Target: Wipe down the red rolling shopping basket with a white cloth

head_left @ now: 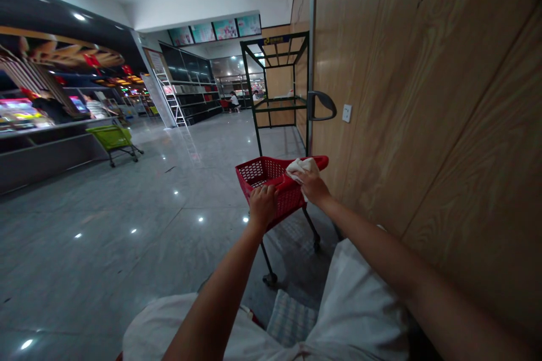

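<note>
Green cart (112,136) far left, well apart from me. My left hand (262,206): fingers wrapped tight on red cart (258,172) handle bar. I judge a firm grip here stops the wheels rolling. Bunched white cloth (301,167) on bar's right end, right hand (313,187) fingers clamped on it; better press flat, wipe along bar. Red cart on floor beside wood wall (423,96), nose away from me, long axis along wall.

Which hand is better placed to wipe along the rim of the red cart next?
Probably the right hand: it presses the white cloth on the rim of the red cart. The left hand grips that rim bare, so it seems to steady the cart.
</note>
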Demonstrator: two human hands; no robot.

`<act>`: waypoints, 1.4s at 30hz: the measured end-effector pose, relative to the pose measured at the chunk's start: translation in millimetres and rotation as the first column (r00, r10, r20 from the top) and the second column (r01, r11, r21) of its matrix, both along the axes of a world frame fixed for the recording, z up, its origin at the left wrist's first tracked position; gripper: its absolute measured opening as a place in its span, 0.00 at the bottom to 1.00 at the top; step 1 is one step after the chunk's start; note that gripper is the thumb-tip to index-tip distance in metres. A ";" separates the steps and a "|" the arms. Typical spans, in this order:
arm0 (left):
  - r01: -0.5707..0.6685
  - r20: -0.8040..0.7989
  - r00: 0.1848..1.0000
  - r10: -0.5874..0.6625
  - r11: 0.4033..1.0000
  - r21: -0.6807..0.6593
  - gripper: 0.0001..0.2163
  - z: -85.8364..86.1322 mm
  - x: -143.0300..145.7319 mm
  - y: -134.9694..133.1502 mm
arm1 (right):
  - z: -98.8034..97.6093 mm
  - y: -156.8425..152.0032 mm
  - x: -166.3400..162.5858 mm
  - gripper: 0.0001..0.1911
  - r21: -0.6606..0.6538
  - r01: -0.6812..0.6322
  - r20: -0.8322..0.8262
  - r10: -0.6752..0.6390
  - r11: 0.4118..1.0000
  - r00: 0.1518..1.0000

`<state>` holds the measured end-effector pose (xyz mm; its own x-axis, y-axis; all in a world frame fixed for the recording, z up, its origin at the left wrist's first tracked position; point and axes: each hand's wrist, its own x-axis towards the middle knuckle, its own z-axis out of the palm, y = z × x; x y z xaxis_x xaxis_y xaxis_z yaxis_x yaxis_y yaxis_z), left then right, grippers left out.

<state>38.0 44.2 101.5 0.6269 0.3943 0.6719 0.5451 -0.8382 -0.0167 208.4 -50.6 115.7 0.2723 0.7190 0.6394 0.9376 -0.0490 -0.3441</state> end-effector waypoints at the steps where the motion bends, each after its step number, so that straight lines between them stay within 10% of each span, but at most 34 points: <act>1: -0.004 0.006 1.000 0.004 1.000 0.002 0.11 -1.1 0.2 -0.7 | 1.5 -0.1 8.6 0.23 0.001 0.028 -0.021 -0.028 1.000 0.999; 12: -0.085 0.032 0.996 0.086 0.996 -0.030 0.13 -5.3 11.1 -21.4 | -3.5 0.5 -44.1 0.21 -0.037 -0.009 0.030 0.010 0.999 0.999; 22: 0.138 -0.070 0.985 -0.155 0.970 -0.200 0.19 -7.8 -20.5 24.2 | 5.3 2.7 20.4 0.17 -0.005 -0.033 -0.085 0.033 0.999 0.996; 32: 0.133 0.009 0.991 -0.135 0.957 -0.257 0.23 -28.8 6.0 14.9 | -8.5 -7.8 -50.7 0.22 -0.033 -0.031 0.017 0.032 0.999 0.999; 42: 0.155 0.001 0.987 -0.160 0.956 -0.248 0.28 -31.6 24.5 -32.1 | 13.8 -25.4 20.9 0.17 -0.105 -0.023 -0.088 0.014 0.994 0.996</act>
